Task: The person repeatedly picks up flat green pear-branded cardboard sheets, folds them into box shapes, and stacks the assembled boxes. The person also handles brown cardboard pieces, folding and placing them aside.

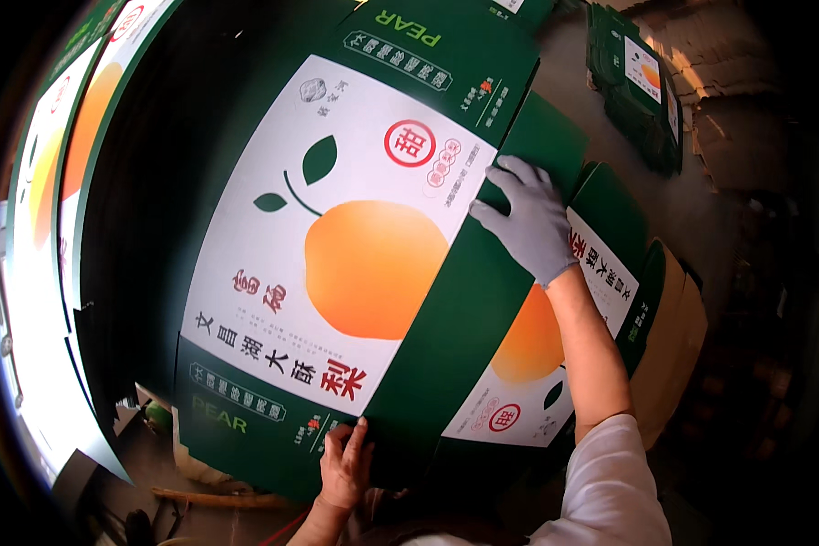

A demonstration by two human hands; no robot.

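A large flattened cardboard box blank [246, 227], green and white with a printed orange-yellow pear, spreads out before me. My right hand [528, 214], in a pale grey glove, lies with fingers spread on its green strip, beside the upper right of the white panel. Near the lower corner of that panel is my bare left hand [344, 469]. Its fingers are bent and close together at the edge of a green flap; the palm side is hidden. A second printed panel [555, 318] with a pear shows partly beneath my right forearm.
More folded green and white cartons [637, 82] lie on the floor at the upper right, beside brown cardboard sheets [737, 118]. Tall printed panels [86, 146] stand along the left. A wooden stick [218, 499] lies on the floor at the lower left.
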